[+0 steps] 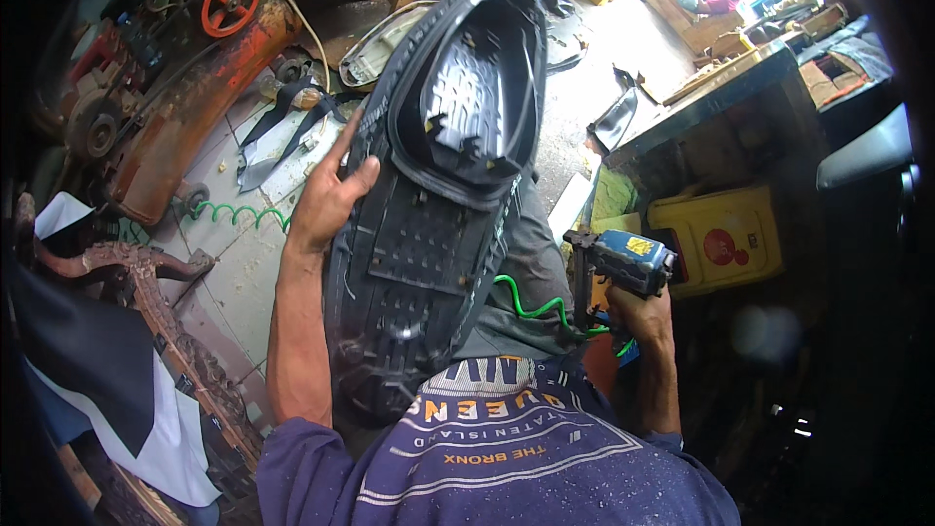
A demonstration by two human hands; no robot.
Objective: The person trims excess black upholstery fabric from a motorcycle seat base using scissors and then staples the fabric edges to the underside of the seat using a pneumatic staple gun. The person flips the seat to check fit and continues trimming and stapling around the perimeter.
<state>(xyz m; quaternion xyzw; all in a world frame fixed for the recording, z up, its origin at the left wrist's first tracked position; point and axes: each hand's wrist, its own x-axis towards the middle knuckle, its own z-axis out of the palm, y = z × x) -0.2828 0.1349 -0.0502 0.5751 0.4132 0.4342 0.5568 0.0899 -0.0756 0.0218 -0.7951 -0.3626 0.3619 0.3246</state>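
While the left hand [324, 203], thumb spread, grips the mid-frame seat [421, 245], the right hand [641, 318] clenches the stapler [631, 263]; stapling probably needs it nearer.

Seat shell [419, 253]: before our torso, over our lap, its left edge in our left grip [326, 200].
Staple gun [628, 261]: in our right grip [643, 314], right of the seat shell.
Tank [209, 112]: far left, beyond the furniture frame [156, 307].
Jerrycan [726, 244]: right of the staple gun.
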